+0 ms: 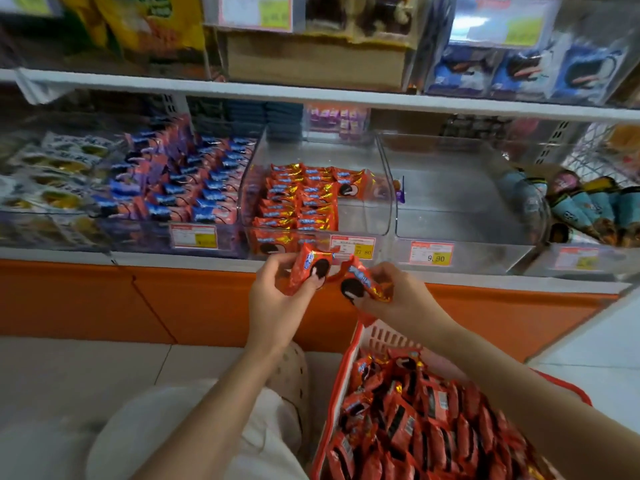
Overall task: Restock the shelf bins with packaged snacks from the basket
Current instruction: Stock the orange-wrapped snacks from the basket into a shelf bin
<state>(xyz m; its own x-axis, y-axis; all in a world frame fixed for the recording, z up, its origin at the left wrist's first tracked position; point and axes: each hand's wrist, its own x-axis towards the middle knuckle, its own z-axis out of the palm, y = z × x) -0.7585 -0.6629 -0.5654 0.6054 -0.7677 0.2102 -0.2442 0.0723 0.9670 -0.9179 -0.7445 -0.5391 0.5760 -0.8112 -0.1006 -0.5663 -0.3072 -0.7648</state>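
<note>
Snack packets, two held up, red and gold wrappers: first packet [310, 271] gripped in the curled fingers of the left hand [277, 289], second packet [363, 284] pinched by the right hand [394, 292], nearly touching each other. Many more heaped in one red basket [337, 393] on the white tiled floor [86, 362], under the right forearm. Same packets standing in two long rows plus a short third inside one clear bin [384, 188], on the shelf [194, 261] just above both hands. Shop aisle, orange base panel [69, 299] below
</note>
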